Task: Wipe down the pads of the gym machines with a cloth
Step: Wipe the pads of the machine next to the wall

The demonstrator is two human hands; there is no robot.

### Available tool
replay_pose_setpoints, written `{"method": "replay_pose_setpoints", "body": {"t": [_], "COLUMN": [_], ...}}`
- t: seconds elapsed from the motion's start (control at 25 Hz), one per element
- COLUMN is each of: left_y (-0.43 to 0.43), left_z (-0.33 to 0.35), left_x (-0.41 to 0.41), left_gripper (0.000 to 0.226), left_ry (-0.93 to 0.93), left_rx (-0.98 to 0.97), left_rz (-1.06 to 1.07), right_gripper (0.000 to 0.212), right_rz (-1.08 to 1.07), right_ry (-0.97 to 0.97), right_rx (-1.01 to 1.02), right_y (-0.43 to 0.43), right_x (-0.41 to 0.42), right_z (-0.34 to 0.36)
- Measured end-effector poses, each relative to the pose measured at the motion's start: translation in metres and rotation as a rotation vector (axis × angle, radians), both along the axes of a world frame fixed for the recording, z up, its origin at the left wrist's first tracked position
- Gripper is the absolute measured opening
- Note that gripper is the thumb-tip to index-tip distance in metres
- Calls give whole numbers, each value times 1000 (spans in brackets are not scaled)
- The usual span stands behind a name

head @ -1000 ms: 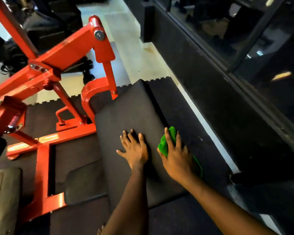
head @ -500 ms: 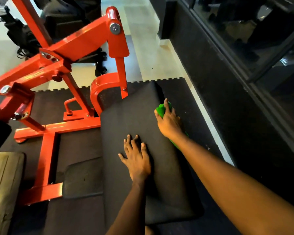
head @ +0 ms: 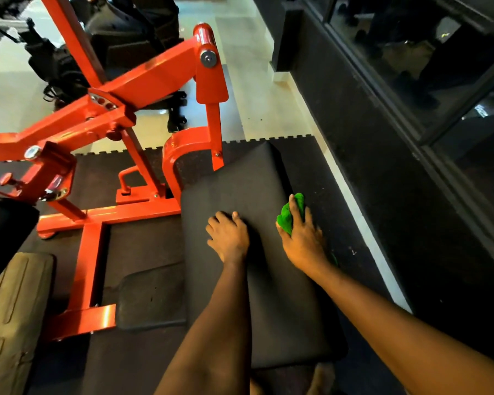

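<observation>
Black rubber floor mats (head: 320,172) run under us, pale tile beyond them, dark glass wall (head: 411,81) off past our right fingers. We lean over a long black pad (head: 240,181) of an orange machine frame (head: 154,81); the frame stands ahead of and beyond our left fingertips. Our left hand (head: 230,238) rests palm down on the pad, fingers curled in at the knuckles, gripping nothing, just pressed on the vinyl. Our right hand (head: 304,240) sits at the pad's right edge, fingers wrapped over a green cloth (head: 288,216); the cloth bunches under the palm and pokes out between thumb and index finger, with a bit of green also showing behind the wrist. Cloth touches the pad edge, whether it also reaches the side face we cannot tell. Both hands are near each other, not touching. A smaller black pad (head: 151,297) lies lower, behind our left fingers toward the wrist side, and a tan cushion (head: 9,317) sits far outboard of the left hand.
</observation>
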State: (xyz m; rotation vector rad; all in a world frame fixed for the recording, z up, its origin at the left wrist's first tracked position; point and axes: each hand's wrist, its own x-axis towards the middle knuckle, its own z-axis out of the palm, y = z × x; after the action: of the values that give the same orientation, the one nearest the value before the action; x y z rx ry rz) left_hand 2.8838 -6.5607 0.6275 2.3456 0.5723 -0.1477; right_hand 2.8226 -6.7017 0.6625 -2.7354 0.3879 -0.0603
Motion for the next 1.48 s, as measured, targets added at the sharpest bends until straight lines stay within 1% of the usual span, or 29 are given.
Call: {"method": "replay_pose_setpoints", "body": {"t": [0.16, 0.32, 0.56, 0.76, 0.92, 1.04, 1.12, 1.24, 1.4, 1.48], "left_y": [-6, -5, -26, -27, -25, -24, -24, -27, -22, -15], "left_z": [-10, -22, -29, -32, -33, -26, -21, -14, -12, -14], "left_x": [19, 33, 37, 35, 35, 40, 44, 44, 48, 61], "left_gripper": [50, 54, 55, 53, 53, 54, 55, 51, 39, 41], "left_ry": [5, 44, 15, -14, 18, 93, 135, 122, 137, 158], "left_rx": [-31, -62, 3, 1, 17, -41, -86, -84, -14, 19], "left_rz": [55, 113, 248, 297, 276, 272, 281, 304, 305, 358], "right_gripper": [76, 76, 73, 67, 62, 64, 65, 62, 56, 51], "right_rz": [-28, -16, 29, 172, 324, 503, 564, 606, 556, 549], "right_ry": [42, 50, 61, 49, 39, 6, 15, 49, 89, 115], "right_rx": [77, 126, 164, 220, 223, 171, 160, 159, 140, 88], "right_y": [-5, -8, -13, -29, -39, -54, -64, -65, -54, -49], "right_x": [39, 80, 175, 247, 242, 226, 224, 233, 256, 273], "right_z": [6, 8, 4, -3, -5, -7, -10, -18, -14, -4]}}
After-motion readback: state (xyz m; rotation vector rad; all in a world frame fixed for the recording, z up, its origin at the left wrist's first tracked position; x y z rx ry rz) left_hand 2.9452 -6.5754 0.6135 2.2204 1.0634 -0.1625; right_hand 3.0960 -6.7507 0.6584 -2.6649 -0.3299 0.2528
